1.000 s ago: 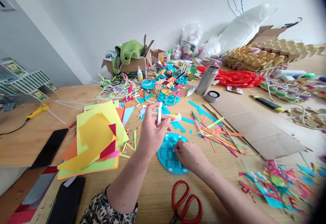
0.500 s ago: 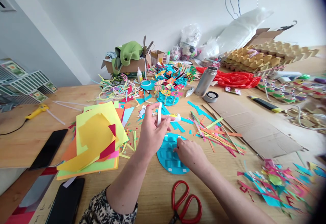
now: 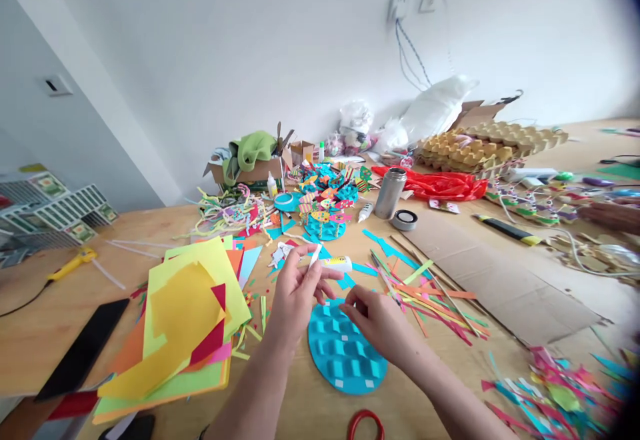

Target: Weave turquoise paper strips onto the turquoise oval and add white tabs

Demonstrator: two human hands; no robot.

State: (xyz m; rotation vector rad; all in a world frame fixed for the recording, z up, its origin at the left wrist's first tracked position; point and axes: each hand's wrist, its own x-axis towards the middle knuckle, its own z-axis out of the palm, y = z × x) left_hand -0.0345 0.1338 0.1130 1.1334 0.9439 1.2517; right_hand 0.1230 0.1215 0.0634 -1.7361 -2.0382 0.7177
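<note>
My left hand (image 3: 299, 288) pinches a narrow white strip (image 3: 315, 254), which looks like tape, upright between its fingers. Just beyond those fingers a white glue bottle (image 3: 338, 264) lies on its side. My right hand (image 3: 376, 319) hovers at the upper right edge of a round blue paper disc (image 3: 320, 368). Its thumb and forefinger are pressed together; whatever they may hold is too small to see. Rows of folded blue ridges cover the disc, and several small white squares stick to it. Red scissor handles (image 3: 367, 421) show partly at the bottom edge.
Stacked coloured paper (image 3: 187, 307) lies left, beside a black phone (image 3: 83, 347). Paper strips (image 3: 440, 297) and flat cardboard (image 3: 505, 273) are to the right. Behind stand a metal flask (image 3: 391, 193) and decorated paper fish (image 3: 325, 213). Another person's hand (image 3: 613, 217) appears at the right edge.
The view has tilted up, so things sit lower in it. My right hand has lifted from the disc's middle toward my left hand, uncovering a white square there. Another person's hand has come into view.
</note>
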